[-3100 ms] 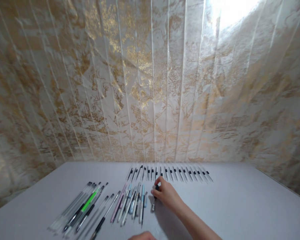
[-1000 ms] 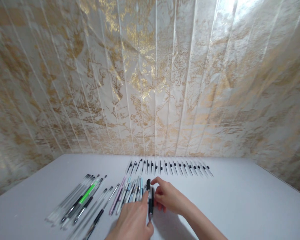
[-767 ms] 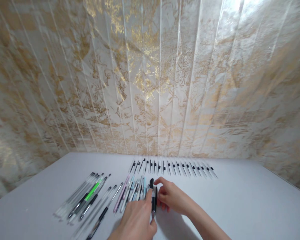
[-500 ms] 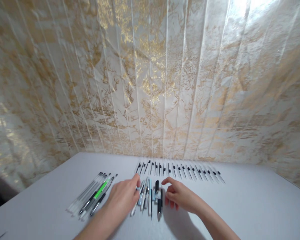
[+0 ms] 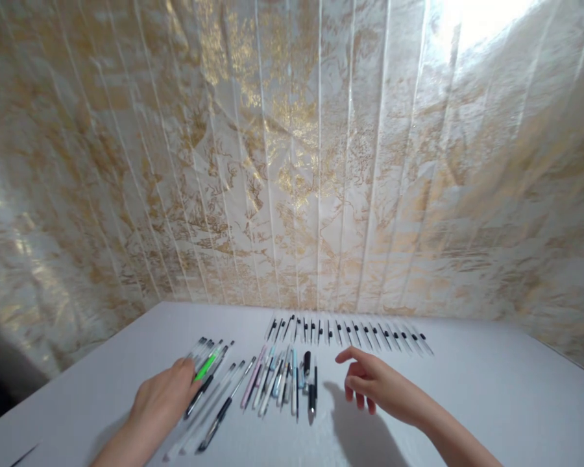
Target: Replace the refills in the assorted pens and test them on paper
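Green pen (image 5: pixel 206 367) slants — far end rightward.

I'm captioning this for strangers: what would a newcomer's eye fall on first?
Probably the gold-patterned sheet filling the upper view behind the pale table. Next, the bright green strip beside the left hand. Then the row of small black-tipped pieces near the table's far edge.

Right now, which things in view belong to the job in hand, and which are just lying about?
Likely the job:
pens at left, left hand over them, grip hidden
middle pens
black pen, right hand near it, holding nothing
back row of clear-and-black pieces

Likely not:
thin dark item, lower left, unclear what
patterned backdrop
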A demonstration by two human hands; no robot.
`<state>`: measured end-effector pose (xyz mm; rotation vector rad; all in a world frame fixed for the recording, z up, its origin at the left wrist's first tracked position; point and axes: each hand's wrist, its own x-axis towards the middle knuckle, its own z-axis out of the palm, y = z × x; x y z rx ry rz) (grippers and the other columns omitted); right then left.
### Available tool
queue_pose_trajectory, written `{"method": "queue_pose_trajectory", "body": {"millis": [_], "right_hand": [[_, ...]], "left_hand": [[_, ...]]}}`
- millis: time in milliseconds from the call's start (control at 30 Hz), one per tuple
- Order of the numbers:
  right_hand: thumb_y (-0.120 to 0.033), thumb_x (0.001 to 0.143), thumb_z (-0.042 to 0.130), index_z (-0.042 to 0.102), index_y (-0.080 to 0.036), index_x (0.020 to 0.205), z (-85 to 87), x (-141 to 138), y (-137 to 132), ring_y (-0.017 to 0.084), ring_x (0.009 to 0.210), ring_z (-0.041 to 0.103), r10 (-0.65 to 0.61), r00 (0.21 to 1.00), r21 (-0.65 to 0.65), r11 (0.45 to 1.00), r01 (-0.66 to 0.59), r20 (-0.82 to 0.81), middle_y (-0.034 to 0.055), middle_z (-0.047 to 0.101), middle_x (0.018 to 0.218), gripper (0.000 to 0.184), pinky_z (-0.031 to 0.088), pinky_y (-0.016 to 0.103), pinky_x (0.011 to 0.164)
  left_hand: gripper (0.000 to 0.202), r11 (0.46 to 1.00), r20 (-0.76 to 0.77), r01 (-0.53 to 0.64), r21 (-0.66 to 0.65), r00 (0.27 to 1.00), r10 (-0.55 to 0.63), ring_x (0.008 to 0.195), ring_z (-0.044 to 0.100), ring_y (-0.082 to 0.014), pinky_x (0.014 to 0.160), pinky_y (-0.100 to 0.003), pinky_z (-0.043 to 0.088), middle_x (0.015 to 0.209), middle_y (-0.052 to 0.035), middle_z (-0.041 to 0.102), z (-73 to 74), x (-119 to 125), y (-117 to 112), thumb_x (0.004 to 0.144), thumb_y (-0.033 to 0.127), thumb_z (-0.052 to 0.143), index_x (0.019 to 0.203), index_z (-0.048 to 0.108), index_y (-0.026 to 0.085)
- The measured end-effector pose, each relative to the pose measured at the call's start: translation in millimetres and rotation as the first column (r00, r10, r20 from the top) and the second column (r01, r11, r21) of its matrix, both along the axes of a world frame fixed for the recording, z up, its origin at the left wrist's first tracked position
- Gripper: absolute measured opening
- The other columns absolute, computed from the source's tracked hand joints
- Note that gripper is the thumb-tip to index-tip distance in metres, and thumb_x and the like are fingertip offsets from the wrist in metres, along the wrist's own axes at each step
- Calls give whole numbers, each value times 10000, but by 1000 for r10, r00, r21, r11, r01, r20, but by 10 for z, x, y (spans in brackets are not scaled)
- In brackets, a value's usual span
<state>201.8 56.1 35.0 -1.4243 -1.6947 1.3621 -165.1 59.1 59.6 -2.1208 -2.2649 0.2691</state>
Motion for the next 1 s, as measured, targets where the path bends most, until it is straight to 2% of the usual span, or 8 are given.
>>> {"method": "queue_pose_trajectory", "body": {"millis": [300,400,500,567,700,767,900,1000], "right_hand": [[-196,740,496,480,-183,1035,-112,151,-220,100,501,548,-32,998,-9,999,31,-61,-36,610,650,296,371,190,410],[-278,730,541,486,-180,1017,-132,128,-254,104,494,533,-30,995,-11,1000,29,-90,-41,592,634,309,365,197,409],[-413,754,587,498,-176,992,-111,8,-290,94,471,489,-16,987,17,1000,19,-161,-55,555,598,348,349,197,412],[-531,790,580,505,-174,1003,-75,-122,-311,80,446,438,5,970,53,999,8,-242,-76,512,563,423,331,193,415],[-723,761,564,512,-197,842,-24,-308,-339,49,367,268,-3,933,103,994,43,-360,-124,367,465,534,216,182,363],[-747,718,603,474,-211,735,-40,-273,-356,39,355,209,-78,920,107,986,129,-385,-134,310,450,551,168,183,346],[-719,735,623,458,-227,757,-187,-24,-434,47,369,142,-224,858,5,967,256,-462,-152,242,426,519,175,184,351],[-716,746,616,439,-234,767,-346,90,-499,53,390,129,-280,845,-43,955,293,-456,-150,232,430,514,120,192,378]], "left_hand": [[253,1000,24,-21,-14,999,21,981,692,-315,751,-374,487,1029,-141,728,18,-20,-35,947,273,417,921,643,164],[259,998,36,-64,26,997,63,961,694,-318,718,-366,477,1027,-147,720,111,-30,-41,955,270,388,898,617,164],[259,995,79,-25,97,997,17,943,691,-252,717,-313,459,1032,-97,706,241,229,-139,983,276,324,926,563,195],[194,987,229,118,111,963,-141,855,690,-187,710,-261,442,911,-28,715,254,586,-264,981,248,348,928,532,221],[118,869,484,462,178,727,-486,845,666,-195,718,-266,441,911,-16,709,-17,1372,-477,861,125,496,875,535,236],[177,837,548,485,253,641,-537,864,660,-204,730,-277,454,944,-44,706,-226,1603,-496,829,89,498,937,533,225],[201,853,617,436,287,597,-513,787,659,-201,683,-282,458,886,-23,708,-542,1685,-431,786,110,591,945,549,226],[127,806,532,495,324,609,-588,696,639,-192,618,-281,423,765,1,694,-641,1622,-395,773,173,685,802,575,229]]}}
